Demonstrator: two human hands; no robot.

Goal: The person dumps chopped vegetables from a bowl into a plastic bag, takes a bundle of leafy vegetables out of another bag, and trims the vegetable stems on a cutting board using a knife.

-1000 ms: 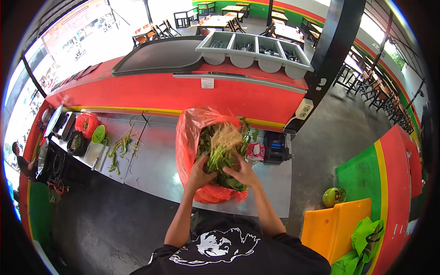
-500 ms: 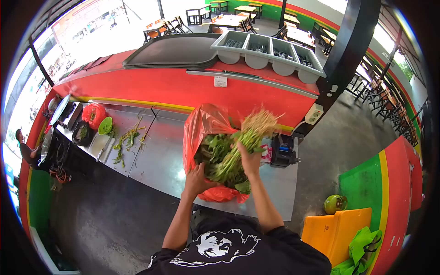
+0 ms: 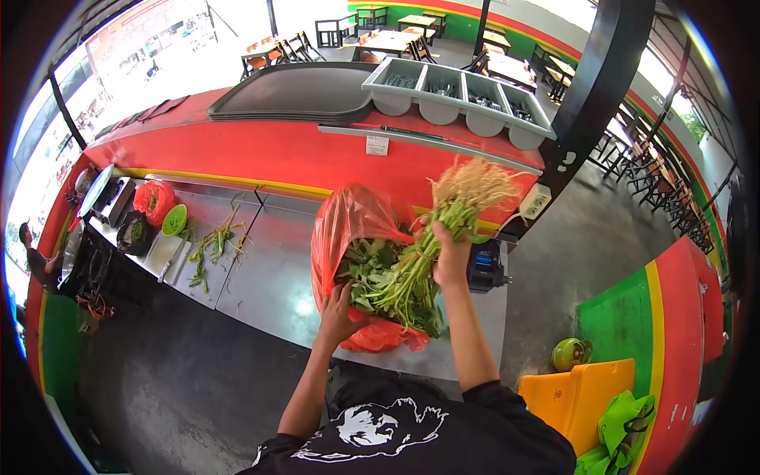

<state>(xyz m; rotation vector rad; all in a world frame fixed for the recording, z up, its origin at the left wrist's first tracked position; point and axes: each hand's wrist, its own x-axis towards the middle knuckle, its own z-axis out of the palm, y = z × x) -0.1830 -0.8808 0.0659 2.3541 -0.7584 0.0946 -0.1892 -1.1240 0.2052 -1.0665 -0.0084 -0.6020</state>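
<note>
A bunch of leafy greens (image 3: 427,253) with pale, stringy roots is in my right hand (image 3: 451,260), its fingers wrapped round the stems. The roots point up and away from me, and the leaves hang down at the mouth of a red plastic bag (image 3: 352,210). More dark green leaves (image 3: 368,265) lie inside the bag, which stands open on the metal counter. At the bag's near left edge, my left hand (image 3: 339,317) has its fingers curled over the rim, gripping the plastic beside the leaves.
The steel counter (image 3: 265,277) carries loose green scraps (image 3: 214,249), a green bowl (image 3: 175,220), a knife (image 3: 173,263) and another red bag (image 3: 154,200) to the left. A black device (image 3: 485,267) sits right. Trays (image 3: 293,91) and a cutlery holder (image 3: 463,99) top the red ledge.
My right hand has lifted the bunch up and to the right, so its roots now stand higher beside the bag. My left hand stays at the bag's edge.
</note>
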